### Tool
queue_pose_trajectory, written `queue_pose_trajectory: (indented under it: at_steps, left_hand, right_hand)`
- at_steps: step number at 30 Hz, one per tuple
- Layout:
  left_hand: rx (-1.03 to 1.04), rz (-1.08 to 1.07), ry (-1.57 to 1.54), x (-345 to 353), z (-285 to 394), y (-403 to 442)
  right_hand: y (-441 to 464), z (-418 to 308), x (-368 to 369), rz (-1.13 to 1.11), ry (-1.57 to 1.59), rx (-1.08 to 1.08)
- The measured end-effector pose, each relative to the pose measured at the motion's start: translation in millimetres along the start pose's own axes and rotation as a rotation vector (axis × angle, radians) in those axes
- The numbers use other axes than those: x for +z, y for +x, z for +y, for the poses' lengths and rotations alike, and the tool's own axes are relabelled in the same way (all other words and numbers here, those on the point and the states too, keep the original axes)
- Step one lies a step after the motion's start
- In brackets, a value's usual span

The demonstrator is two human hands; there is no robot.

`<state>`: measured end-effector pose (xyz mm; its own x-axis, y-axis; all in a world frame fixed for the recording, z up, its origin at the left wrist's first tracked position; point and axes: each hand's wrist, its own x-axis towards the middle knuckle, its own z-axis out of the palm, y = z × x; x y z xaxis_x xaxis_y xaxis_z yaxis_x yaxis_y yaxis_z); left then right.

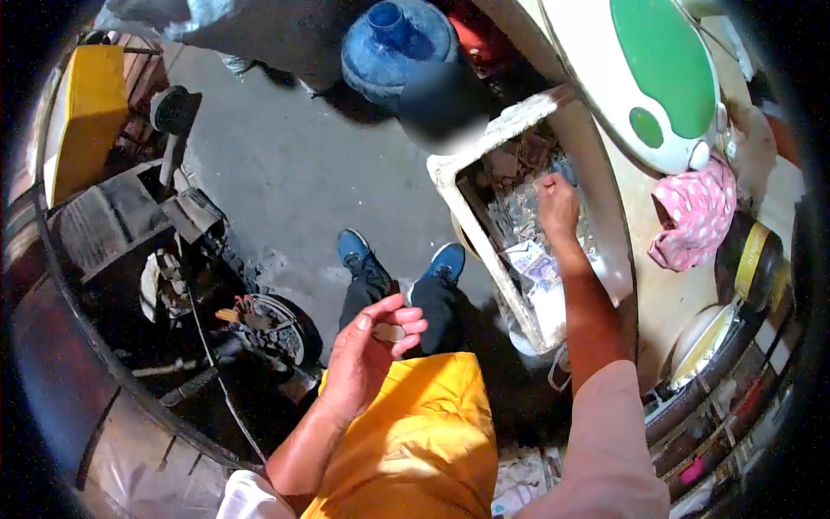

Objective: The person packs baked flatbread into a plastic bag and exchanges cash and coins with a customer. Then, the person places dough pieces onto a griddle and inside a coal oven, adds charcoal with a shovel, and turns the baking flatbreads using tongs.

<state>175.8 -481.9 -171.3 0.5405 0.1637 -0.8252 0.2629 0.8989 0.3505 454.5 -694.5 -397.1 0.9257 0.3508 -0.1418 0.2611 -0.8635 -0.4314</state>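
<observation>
My left hand (363, 353) is held palm up above my lap, its fingers half curled. A pale, coin-like disc (388, 332), probably a coin, lies against those fingers. Over an open drawer with a worn white rim (488, 251) reaches my right hand (558, 208). Its fingers are curled closed, and whatever they may hold is hidden. Beneath that hand the drawer contains scattered small pieces that look like coins (521, 210). Purplish banknotes (534, 262) lie nearer to me, below my right wrist.
Right of the drawer, a table carries a green-and-white appliance (666, 69) and a pink dotted cloth (694, 216). A blue water jug (393, 52) stands on the floor ahead. Leftward are a yellow box (91, 108) and a round container of charcoal-like pieces (272, 329).
</observation>
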Motion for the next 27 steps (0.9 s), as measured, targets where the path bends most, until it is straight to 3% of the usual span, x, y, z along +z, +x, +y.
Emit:
queue_pose_trajectory:
  at_steps: [3, 5, 8, 9, 16, 19, 21, 25, 27]
  left_hand:
    - [-0.006, 0.022, -0.026, -7.3, 1.1, -4.7]
    - [-0.001, 0.033, -0.061, -5.7, 8.9, -13.2]
    - [0.014, -0.057, -0.262, 2.0, 25.3, -28.0]
    - [0.027, -0.065, -0.273, 8.8, 34.7, -35.4]
    - [0.076, -0.305, -0.554, 35.5, 118.1, -98.2]
    - [0.106, -0.371, -0.441, 25.5, 152.5, -125.6]
    - [0.246, -0.371, -0.350, 11.7, 173.7, -144.2]
    - [0.321, -0.404, -0.464, -18.7, 221.6, -176.4]
    - [0.382, -0.371, -0.476, -30.6, 239.4, -187.2]
  right_hand:
    - [1.0, -13.9, -11.8, -0.130, -0.014, 0.124]
    - [-11.0, -12.6, -17.3, -0.089, 0.601, 0.445]
    - [-49.0, -3.6, -37.3, -0.060, 0.750, 0.460]
    - [-63.3, -43.0, -65.5, -0.132, 0.788, 0.501]
    - [-158.9, -309.3, -218.4, -0.578, 1.035, 0.186]
    - [-171.5, -387.1, -235.2, -0.573, 1.019, -0.063]
    - [-171.8, -429.8, -241.4, -0.544, 1.038, -0.098]
    - [-172.2, -502.7, -236.9, -0.539, 0.899, -0.250]
    - [-170.8, -534.5, -230.2, -0.421, 0.652, -0.477]
